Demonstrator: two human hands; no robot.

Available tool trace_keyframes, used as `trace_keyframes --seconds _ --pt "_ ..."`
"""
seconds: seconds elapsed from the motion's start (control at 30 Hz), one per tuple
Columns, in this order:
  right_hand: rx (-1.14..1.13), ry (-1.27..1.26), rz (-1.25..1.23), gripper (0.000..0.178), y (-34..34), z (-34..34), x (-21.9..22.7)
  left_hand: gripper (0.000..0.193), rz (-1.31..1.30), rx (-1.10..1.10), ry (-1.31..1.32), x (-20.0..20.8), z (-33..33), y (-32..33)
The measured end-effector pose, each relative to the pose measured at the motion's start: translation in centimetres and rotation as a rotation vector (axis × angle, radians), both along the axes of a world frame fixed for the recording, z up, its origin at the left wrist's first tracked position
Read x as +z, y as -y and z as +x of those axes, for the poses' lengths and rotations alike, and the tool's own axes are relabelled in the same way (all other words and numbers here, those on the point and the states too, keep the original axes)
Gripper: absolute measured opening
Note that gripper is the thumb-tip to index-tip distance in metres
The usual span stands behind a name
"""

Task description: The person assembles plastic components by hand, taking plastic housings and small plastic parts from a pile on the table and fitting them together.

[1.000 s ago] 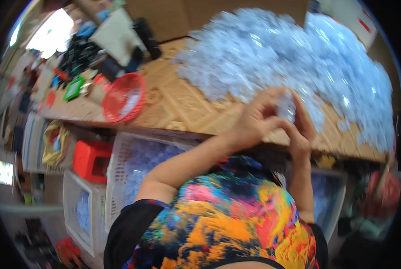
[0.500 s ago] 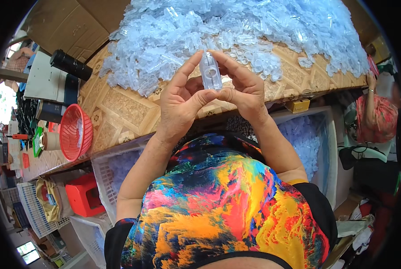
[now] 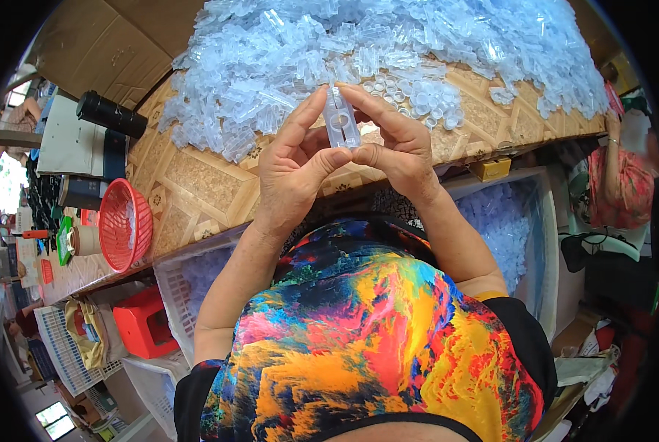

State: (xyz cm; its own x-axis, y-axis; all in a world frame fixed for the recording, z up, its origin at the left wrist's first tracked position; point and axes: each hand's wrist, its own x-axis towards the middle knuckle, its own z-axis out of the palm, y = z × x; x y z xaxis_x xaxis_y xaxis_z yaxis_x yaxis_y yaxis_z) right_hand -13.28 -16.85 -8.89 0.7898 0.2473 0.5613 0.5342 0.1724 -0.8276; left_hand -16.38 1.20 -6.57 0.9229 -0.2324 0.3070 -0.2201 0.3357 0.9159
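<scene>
Between both hands, over the table's near edge, I hold a small clear plastic case (image 3: 341, 121) with a round opening in its middle. My left hand (image 3: 298, 158) grips its left side, thumb at the lower end and forefinger at the upper. On the other side, my right hand (image 3: 397, 151) pinches it the same way. Beyond my fingers lies a big heap of clear plastic pieces (image 3: 285, 66). Several clear round rings or caps (image 3: 434, 102) are scattered at the heap's near edge, just past my right hand.
A red plastic basket (image 3: 147, 228) stands at the table's left edge, near a black cylinder (image 3: 112, 114). Below the table are white crates (image 3: 547, 243) with more clear pieces and a red stool (image 3: 134, 320). Another person (image 3: 624, 184) sits at far right.
The clear case has tilted slightly in my fingers, and its face looks turned a little. Both hands keep their grip and have barely shifted.
</scene>
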Motion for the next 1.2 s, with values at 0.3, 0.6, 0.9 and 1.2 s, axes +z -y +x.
trace_keyframes --seconds 0.3,0.6,0.9,1.2 --pt "-0.012 0.076 -0.069 0.065 0.2 0.1 0.4 0.067 0.022 0.018 0.004 -0.2 -0.2 -0.4" --pt "-0.159 0.252 -0.163 0.067 -1.1 -0.7 0.3 0.066 0.050 0.028 0.000 0.4 -0.8 -0.7" --pt "-0.421 0.480 -0.278 0.059 -2.7 -1.1 0.1 0.068 -0.037 0.042 -0.148 0.9 -1.6 -0.2" --pt "-0.381 0.404 -0.302 0.053 -3.4 -1.2 -0.6 0.062 0.283 0.208 -0.130 -0.1 -1.7 -0.5"
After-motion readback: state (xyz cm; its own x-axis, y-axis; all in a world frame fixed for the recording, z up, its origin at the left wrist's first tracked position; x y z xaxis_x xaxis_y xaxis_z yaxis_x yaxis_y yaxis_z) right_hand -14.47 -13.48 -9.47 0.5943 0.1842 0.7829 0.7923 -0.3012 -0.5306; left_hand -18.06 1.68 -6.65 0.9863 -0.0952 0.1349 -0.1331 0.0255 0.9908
